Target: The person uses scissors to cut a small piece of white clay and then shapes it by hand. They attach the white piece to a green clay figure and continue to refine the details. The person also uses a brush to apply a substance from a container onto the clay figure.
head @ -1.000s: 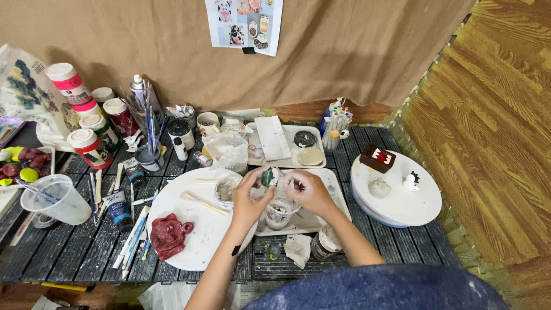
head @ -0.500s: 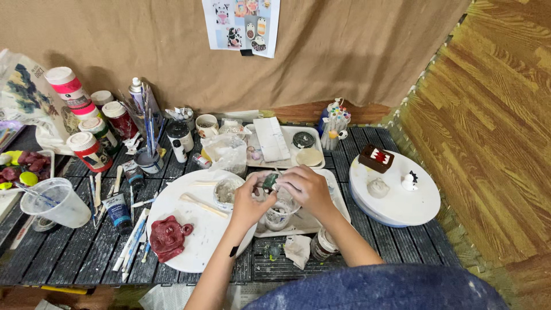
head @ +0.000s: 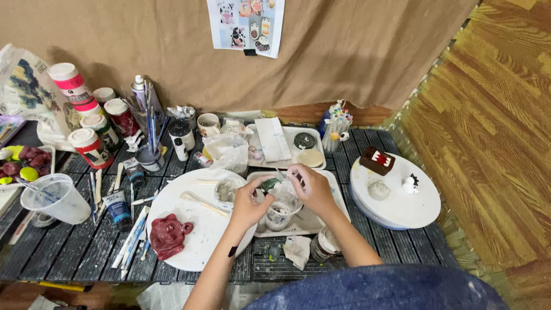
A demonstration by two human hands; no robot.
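Note:
My left hand (head: 248, 202) and my right hand (head: 310, 185) meet over a clear water cup (head: 280, 211) that stands on a white rectangular tray (head: 338, 206). Between their fingertips is a small dark green piece (head: 270, 184), pinched by my left hand. My right hand's fingers are closed on something thin at the green piece; what it is I cannot tell. Left of the hands lies a round white board (head: 198, 229) with a dark red clay face (head: 167, 234), a wooden stick (head: 197, 203) and a small bowl (head: 228, 191).
A white turntable (head: 402, 206) at the right bears a brown block (head: 377, 161) and small white figures. Paint jars (head: 92, 146), brushes in a pot (head: 150, 156), paint tubes (head: 119, 208), a plastic cup (head: 50, 198) and a glass jar (head: 324, 245) crowd the slatted table. Wooden floor lies to the right.
Both hands stayed over the water cup, shifting slightly, with the green piece still between them. The view moved a little.

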